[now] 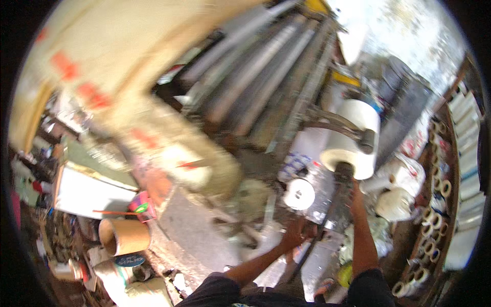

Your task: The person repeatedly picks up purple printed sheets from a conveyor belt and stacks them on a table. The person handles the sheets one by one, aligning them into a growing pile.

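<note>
A large white roll (367, 120) of film or similar sheet sits on a dark shaft (343, 171), with a metal arm (337, 124) lying across it. My right hand (355, 198) reaches up to the near end of this shaft, just below the roll. Its fingers are mostly hidden. Lower and to the left, my left hand (295, 234) is beside a dark curved bar or hose (308, 251); its fingers are smeared, so I cannot tell whether it grips anything. A small white roll (299, 194) stands just beyond my left hand.
Long machine rollers (255, 77) fill the upper middle. At right, a wooden rack (434, 230) holds several small rolls, near white plastic bags (406, 176). A brown cardboard tube (128, 237) and a pink container (143, 205) are at left. Beyond them is a blurred cream-coloured panel (107, 46).
</note>
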`<state>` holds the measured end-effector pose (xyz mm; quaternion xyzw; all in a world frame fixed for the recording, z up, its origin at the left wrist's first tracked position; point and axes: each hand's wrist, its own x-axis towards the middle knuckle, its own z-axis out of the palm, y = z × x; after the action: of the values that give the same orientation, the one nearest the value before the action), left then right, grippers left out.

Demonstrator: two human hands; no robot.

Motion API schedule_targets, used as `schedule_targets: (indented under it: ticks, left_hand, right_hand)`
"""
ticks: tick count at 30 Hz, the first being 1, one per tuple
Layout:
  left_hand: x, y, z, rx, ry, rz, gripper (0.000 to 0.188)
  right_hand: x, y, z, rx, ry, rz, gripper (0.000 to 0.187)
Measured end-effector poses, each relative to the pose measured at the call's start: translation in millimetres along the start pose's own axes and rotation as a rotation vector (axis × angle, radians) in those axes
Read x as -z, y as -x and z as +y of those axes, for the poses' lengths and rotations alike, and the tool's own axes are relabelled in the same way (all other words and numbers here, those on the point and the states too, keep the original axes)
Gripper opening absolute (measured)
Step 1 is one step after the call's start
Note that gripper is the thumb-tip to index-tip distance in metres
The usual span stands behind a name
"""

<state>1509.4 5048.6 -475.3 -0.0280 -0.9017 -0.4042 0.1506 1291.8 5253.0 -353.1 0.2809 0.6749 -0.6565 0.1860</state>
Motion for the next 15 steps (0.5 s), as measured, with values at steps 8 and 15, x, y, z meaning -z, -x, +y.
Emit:
schedule_targets:
  ticks: [8, 15]
  left_hand:
    - [428.4, 307.5, -89.2, 0.682, -0.148, 0.132, 0.055]
    - [665.5, 198.6, -209.6, 0.568, -0.05, 0.885, 0.042]
  right_hand:
    - [45.0, 99.9, 185.6, 0.203, 0.782, 0.596, 0.06]
    - [-215.9, 210.4, 272.3, 0.029, 0.835, -0.129, 0.056]
